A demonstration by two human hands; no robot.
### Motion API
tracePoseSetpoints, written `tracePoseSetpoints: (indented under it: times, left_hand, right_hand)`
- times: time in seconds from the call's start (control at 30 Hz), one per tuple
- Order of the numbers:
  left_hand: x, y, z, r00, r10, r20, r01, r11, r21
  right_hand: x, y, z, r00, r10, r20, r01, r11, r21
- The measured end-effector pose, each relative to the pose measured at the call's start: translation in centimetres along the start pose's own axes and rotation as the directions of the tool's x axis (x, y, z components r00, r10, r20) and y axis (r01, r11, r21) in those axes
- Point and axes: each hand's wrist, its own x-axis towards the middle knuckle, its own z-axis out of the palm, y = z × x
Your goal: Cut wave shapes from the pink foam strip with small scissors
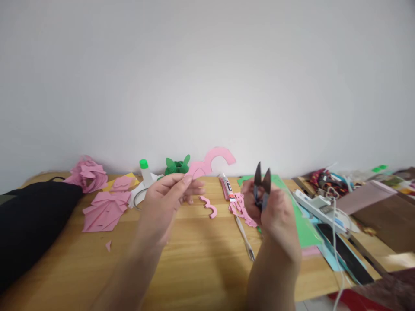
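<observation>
Between thumb and fingers, my left hand [168,196] pinches a curved pink paper piece [220,154] that arcs up to the right. My right hand [272,207] is closed round a pair of scissors [262,183], blades pointing up and apart, not touching the paper. Below and between the hands, a small wavy pink cutout [209,207] lies on the wooden table [194,263]. Pink paper scraps [241,209] and a glue tube [227,188] are just left of my right hand.
Folded pink paper [105,211], a crumpled pink heap [87,175], a green-capped glue stick [145,170] and a green paper figure [178,165] stand left. A pen-like tool [244,237] lies centre-right. Green sheets [303,216], a power strip [320,209] and a phone [345,255] are right. Black fabric [35,220] covers the left edge.
</observation>
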Motion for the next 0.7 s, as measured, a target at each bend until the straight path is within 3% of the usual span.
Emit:
tracePoseSetpoints:
  times: [0.1,0.2,0.37,0.47,0.7]
  left_hand:
    - [-0.3,0.0,0.2,1.0,0.0,0.0,0.0,0.993,-0.115]
    - [-0.7,0.0,0.5,0.999,-0.028,0.041,0.035,0.985,-0.17]
    - [-1.2,-0.5,1.3,0.999,0.033,0.025,-0.028,0.985,-0.168]
    - [-1.5,-0.5,1.5,0.995,0.083,0.049,-0.077,0.99,-0.117]
    - [-2.0,-0.1,1.5,0.993,0.077,0.088,-0.07,0.994,-0.08]
  right_hand:
    - [-0.5,-0.1,1.2,0.98,0.098,0.174,-0.068,0.983,-0.168]
    - [-0.6,0.3,2.8,0.963,0.202,0.179,-0.168,0.968,-0.188]
    - [-0.5,0.8,4.6,0.953,0.23,0.199,-0.229,0.973,-0.03]
    - [-0.4,0.7,4.7,0.943,0.252,0.215,-0.276,0.957,0.086]
    - [-0.6,1.1,4.4,0.945,0.272,0.182,-0.306,0.93,0.202]
